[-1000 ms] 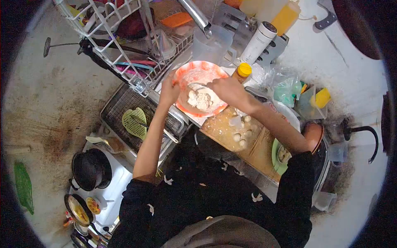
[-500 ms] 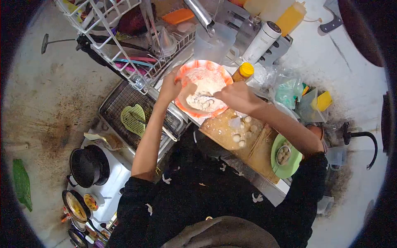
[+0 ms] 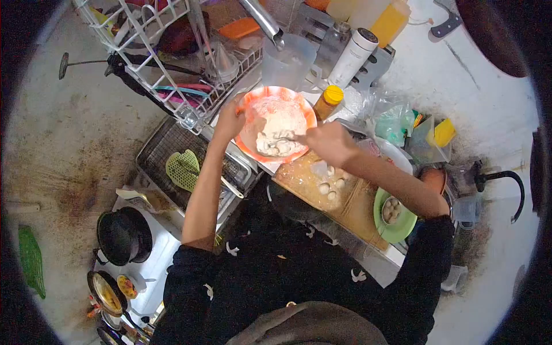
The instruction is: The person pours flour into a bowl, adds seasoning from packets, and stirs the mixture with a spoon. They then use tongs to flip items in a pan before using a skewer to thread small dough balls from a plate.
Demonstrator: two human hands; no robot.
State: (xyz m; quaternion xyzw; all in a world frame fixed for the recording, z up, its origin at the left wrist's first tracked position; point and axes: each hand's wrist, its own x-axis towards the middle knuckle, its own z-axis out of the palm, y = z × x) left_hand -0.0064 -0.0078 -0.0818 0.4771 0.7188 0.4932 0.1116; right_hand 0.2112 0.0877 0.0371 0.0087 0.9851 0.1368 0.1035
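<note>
An orange-and-white bowl (image 3: 311, 115) holds white flour (image 3: 283, 118) with several pale lumps (image 3: 279, 148) near its front side. My left hand (image 3: 231, 119) grips the bowl's left rim. In my right hand (image 3: 332, 142) is a metal spoon (image 3: 286, 138), its tip down in the flour among the lumps; the fingers partly hide its handle. Below the bowl, several small round dough balls (image 3: 325, 188) lie on a floury wooden board (image 3: 299, 181). Under my right forearm, a green plate (image 3: 402, 231) carries a small strainer (image 3: 391, 210) filled with similar balls.
A yellow-capped jar (image 3: 329, 102) and a clear plastic jug (image 3: 287, 60) stand behind the bowl, near a white flask (image 3: 353, 57). A white wire dish rack (image 3: 164, 75) rises at left. Black pots (image 3: 123, 233) sit on the stove at lower left. A knife (image 3: 445, 27) lies far right.
The spoon has shifted slightly in the flour, and more lumps show at the bowl's front side. My left hand stays at the rim. The whole view has moved a little.
</note>
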